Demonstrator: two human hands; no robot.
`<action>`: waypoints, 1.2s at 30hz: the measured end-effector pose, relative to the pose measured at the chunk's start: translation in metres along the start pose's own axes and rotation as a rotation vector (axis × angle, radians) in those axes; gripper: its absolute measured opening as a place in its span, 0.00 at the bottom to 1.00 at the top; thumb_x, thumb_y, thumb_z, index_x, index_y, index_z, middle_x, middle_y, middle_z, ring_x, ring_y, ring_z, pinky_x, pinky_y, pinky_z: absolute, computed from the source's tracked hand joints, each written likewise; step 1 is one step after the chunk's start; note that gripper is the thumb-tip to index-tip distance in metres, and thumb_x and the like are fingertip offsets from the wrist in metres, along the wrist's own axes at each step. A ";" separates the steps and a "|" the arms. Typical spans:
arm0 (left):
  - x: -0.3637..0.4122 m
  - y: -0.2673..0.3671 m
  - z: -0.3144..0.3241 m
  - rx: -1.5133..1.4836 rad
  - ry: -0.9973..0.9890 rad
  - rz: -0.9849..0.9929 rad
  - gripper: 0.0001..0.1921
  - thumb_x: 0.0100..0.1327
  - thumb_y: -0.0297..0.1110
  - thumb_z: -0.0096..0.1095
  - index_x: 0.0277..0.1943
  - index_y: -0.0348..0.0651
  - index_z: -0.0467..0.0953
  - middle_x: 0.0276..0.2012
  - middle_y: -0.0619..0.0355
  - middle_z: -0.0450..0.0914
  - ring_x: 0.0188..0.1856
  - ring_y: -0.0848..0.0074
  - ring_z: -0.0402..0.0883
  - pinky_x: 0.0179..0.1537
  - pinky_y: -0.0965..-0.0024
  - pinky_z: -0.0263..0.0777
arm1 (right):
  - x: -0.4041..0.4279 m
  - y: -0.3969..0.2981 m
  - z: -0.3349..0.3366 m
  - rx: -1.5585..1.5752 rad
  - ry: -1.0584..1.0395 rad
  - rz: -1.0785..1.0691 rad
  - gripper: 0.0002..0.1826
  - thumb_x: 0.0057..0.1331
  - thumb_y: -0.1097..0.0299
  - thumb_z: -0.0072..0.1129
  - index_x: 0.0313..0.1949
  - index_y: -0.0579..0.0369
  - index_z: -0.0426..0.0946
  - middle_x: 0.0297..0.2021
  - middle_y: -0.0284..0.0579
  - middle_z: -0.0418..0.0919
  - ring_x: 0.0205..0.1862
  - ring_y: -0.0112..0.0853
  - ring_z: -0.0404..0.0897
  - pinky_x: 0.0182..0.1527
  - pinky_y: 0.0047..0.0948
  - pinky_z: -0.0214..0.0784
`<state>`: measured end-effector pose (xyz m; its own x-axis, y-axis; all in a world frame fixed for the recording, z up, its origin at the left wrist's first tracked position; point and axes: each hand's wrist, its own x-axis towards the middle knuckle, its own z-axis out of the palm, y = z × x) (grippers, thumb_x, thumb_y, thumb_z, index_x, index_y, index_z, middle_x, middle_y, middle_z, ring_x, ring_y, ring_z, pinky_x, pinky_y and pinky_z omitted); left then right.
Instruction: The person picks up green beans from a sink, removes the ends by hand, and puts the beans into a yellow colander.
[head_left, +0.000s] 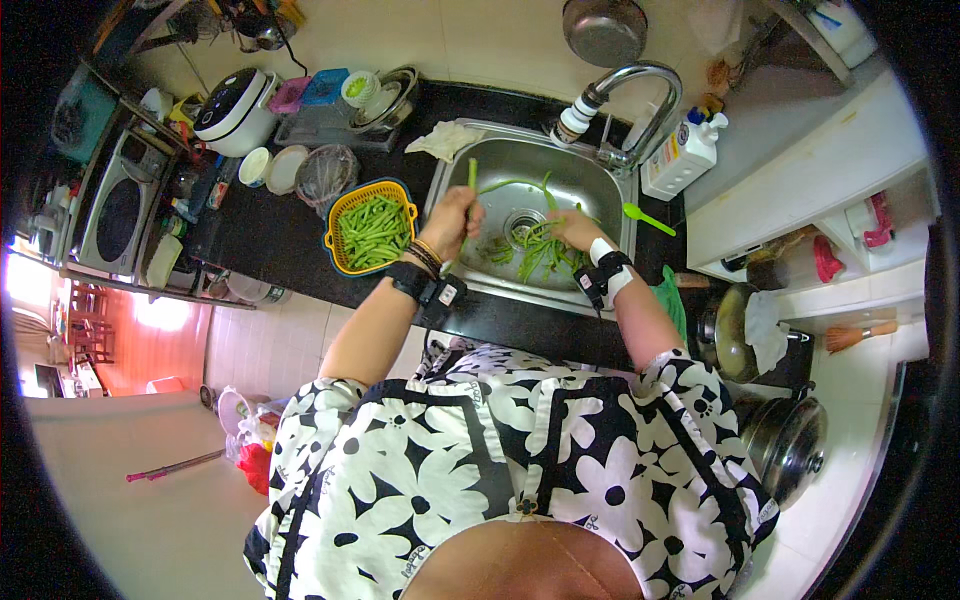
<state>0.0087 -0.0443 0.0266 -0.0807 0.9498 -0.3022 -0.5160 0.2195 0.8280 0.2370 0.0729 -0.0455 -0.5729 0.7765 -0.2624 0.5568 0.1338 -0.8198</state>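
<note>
Upright in the closed fist of my left hand (452, 219) is a long green vegetable stalk (472, 174), its tip rising above the fist at the sink's left side. My right hand (576, 229) is lower in the stainless steel sink (491, 154), fingers closed around green stalks. A loose pile of long, thin green stalks (553, 259) lies under and beside it, near the drain strainer (523, 223). One thin stalk arches between the two hands. Left of the sink, close to my left wrist, a yellow plastic basket (334, 211) holds many short green bean-like pieces (373, 234).
A chrome faucet (664, 79) curves over the sink's back right corner. To its right stand a white pump bottle (681, 159) and a green spoon (649, 220). A cloth (444, 141) drapes the back left rim. Bowls (286, 169) and a rice cooker (236, 112) occupy the left counter.
</note>
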 end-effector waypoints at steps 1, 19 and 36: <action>0.000 -0.008 0.003 0.040 -0.014 -0.021 0.08 0.62 0.36 0.41 0.30 0.43 0.61 0.15 0.63 0.61 0.16 0.80 0.58 0.19 0.77 0.53 | 0.007 0.004 -0.005 0.095 0.100 -0.046 0.15 0.54 0.68 0.52 0.42 0.51 0.75 0.22 0.34 0.74 0.24 0.20 0.69 0.26 0.25 0.61; -0.012 -0.031 0.024 1.185 -0.076 0.443 0.11 0.58 0.34 0.49 0.34 0.35 0.75 0.25 0.46 0.76 0.25 0.60 0.75 0.30 0.67 0.68 | -0.054 -0.089 0.003 -0.775 0.050 -0.628 0.10 0.58 0.64 0.43 0.24 0.57 0.69 0.18 0.53 0.72 0.23 0.48 0.72 0.32 0.42 0.62; -0.019 -0.026 0.025 0.528 -0.026 0.168 0.13 0.63 0.38 0.45 0.32 0.38 0.73 0.15 0.68 0.62 0.16 0.86 0.58 0.18 0.81 0.51 | -0.034 -0.079 -0.011 0.783 0.652 -0.148 0.10 0.59 0.63 0.49 0.33 0.57 0.71 0.20 0.33 0.67 0.21 0.21 0.65 0.25 0.20 0.58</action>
<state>0.0452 -0.0630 0.0226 -0.1005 0.9851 -0.1393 0.0006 0.1401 0.9901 0.2194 0.0427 0.0339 -0.0365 0.9993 0.0040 -0.1751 -0.0024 -0.9845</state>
